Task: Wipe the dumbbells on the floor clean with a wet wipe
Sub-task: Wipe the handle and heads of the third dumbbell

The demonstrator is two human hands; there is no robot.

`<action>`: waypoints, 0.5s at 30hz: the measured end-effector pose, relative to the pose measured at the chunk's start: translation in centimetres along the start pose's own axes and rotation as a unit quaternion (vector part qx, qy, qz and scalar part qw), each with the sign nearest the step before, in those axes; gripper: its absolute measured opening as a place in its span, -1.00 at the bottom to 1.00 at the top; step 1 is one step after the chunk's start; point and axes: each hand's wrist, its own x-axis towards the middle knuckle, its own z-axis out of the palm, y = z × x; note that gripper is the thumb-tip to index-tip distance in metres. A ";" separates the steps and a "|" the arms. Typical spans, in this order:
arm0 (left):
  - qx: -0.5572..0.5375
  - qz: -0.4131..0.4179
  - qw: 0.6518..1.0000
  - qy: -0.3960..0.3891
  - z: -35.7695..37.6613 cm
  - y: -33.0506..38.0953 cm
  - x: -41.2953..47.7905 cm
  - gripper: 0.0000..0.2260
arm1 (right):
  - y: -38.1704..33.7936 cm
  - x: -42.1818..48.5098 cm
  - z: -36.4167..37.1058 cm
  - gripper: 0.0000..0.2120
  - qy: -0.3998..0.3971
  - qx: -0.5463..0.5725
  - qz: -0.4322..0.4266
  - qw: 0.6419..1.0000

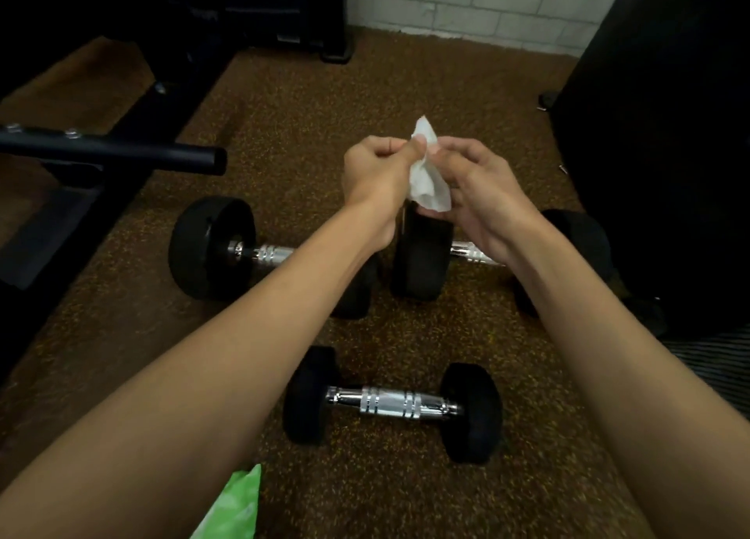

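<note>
Three black dumbbells with chrome handles lie on the speckled brown floor. A small dumbbell is nearest me. A larger one lies at the left, half hidden by my left forearm, and another lies at the right under my hands. Both hands hover above that right dumbbell and pinch a crumpled white wet wipe between them. My left hand grips its upper left part. My right hand holds its right side.
A green wipe packet lies at the bottom edge by my left arm. A black bench frame with a round bar stands at the left. A large dark object fills the right side. A white brick wall is behind.
</note>
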 end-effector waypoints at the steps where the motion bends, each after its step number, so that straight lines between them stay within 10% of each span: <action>1: -0.004 -0.004 1.000 -0.022 0.6 0.0 0.0 -0.87 | 0.0 0.0 -0.7 -0.67 0.008 0.023 -0.007 1.000; 15: 0.357 0.034 0.926 -0.117 4.1 -5.3 2.3 -0.47 | 3.9 3.2 -8.1 -0.96 0.179 -0.106 0.001 0.978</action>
